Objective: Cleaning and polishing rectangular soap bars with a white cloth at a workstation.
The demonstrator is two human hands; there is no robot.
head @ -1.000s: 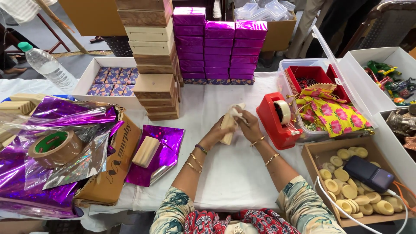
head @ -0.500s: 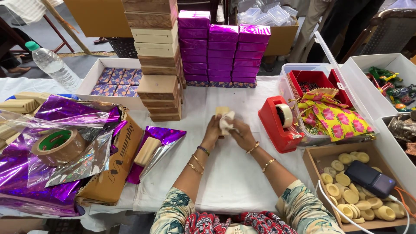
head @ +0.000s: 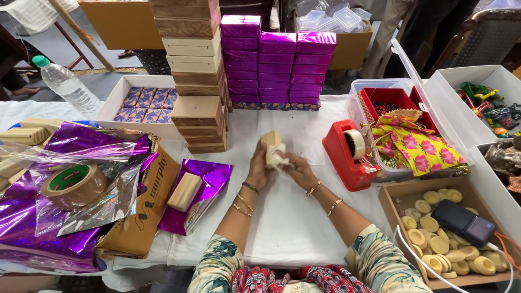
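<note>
Left hand [head: 257, 169] grips the wooden block [head: 269, 142] upright from its left side, while right hand [head: 297, 169] presses a white cloth [head: 278, 158] against it.

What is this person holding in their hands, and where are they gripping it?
A small pale wooden block, held upright above the table. The left hand grips its lower left side, and the right hand presses a white cloth or paper against its lower right side.

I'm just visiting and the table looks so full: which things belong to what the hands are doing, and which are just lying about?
In use:
left hand
right hand
wooden block
white cloth

Lying about:
water bottle
red tape dispenser
brown tape roll
box of yellow discs
</note>
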